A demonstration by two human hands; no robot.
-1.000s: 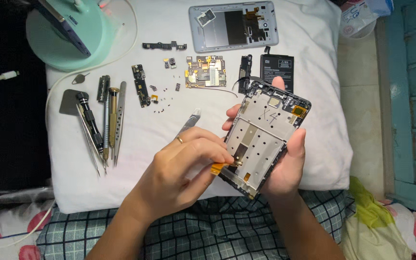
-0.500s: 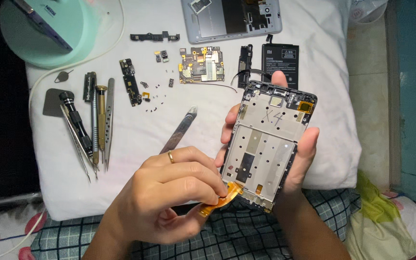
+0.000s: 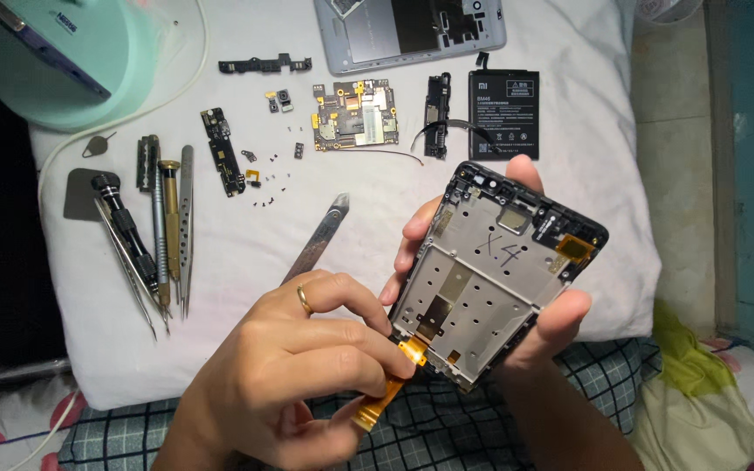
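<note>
My right hand (image 3: 560, 318) holds a stripped phone frame (image 3: 490, 279), its silver inner plate facing up, tilted over the near edge of a white cloth (image 3: 246, 253). An orange flex cable (image 3: 390, 388) hangs from the frame's lower left corner. My left hand (image 3: 294, 375), with a ring on one finger, pinches this cable between thumb and fingers and also carries a flat metal pry tool (image 3: 316, 244) that sticks out toward the far side.
On the cloth lie a black battery (image 3: 503, 113), a circuit board (image 3: 355, 115), a grey phone back shell (image 3: 407, 30), small parts and screws, and screwdrivers with tweezers (image 3: 154, 231) at left. A mint round lamp base (image 3: 63, 61) stands far left.
The orange flex cable has been drawn out further from the frame's lower corner. My left hand has moved down and toward me with it. The frame sits a little lower and to the right.
</note>
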